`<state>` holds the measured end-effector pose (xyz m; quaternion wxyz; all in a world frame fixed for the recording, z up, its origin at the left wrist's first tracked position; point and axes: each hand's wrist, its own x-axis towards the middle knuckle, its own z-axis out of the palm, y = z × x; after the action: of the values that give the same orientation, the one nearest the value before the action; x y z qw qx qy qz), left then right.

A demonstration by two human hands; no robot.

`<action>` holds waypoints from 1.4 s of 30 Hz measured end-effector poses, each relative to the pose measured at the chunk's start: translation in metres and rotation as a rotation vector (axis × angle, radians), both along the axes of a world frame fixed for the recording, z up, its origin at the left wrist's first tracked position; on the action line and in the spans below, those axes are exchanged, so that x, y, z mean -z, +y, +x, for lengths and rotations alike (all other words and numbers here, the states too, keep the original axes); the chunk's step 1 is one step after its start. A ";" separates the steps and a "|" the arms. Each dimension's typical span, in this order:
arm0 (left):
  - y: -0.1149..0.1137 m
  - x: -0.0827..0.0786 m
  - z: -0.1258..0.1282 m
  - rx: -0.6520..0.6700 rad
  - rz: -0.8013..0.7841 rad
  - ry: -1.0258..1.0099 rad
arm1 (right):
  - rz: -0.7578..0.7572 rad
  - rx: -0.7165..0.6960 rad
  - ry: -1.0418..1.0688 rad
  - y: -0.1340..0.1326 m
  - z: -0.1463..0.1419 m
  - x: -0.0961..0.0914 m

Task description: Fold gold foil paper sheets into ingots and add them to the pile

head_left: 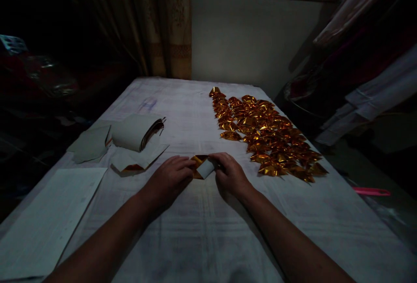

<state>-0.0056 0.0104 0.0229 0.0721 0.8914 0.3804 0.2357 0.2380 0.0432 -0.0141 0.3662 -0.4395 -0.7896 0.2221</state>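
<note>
Between my two hands, low over the cloth-covered table, is a partly folded sheet of gold foil paper [206, 168], its pale backing showing in the middle and gold at the edges. My left hand [172, 173] has its fingers closed on the paper's left edge. On the right edge, my right hand [230, 172] pinches it between thumb and fingers. Left of my left hand lies a loose gold-and-white sheet [138, 160]. Behind that rests a curled stack of sheets [132, 133], pale side up. To the right spreads a pile of folded gold paper ingots [272, 131].
More pale sheets [89, 143] lie at the table's left, with a large white paper [48, 218] in front of them. A curtain [166, 26] and a wall [241, 39] stand behind the table [208, 239]. Clothes hang at right, above a pink handle [371, 191].
</note>
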 end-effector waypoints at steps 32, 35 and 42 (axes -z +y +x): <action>-0.021 0.004 0.035 -0.099 0.036 0.033 | 0.111 -0.098 -0.136 -0.011 0.013 -0.014; -0.021 0.004 0.034 -0.088 0.007 0.033 | 0.122 -0.131 -0.140 -0.011 0.013 -0.014; -0.019 -0.003 0.034 -0.072 -0.080 0.026 | 0.106 -0.177 -0.172 -0.011 0.016 -0.015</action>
<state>0.0282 -0.0086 0.0256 0.0942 0.8766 0.4221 0.2111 0.2545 0.0324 0.0010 0.2987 -0.3655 -0.8644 0.1731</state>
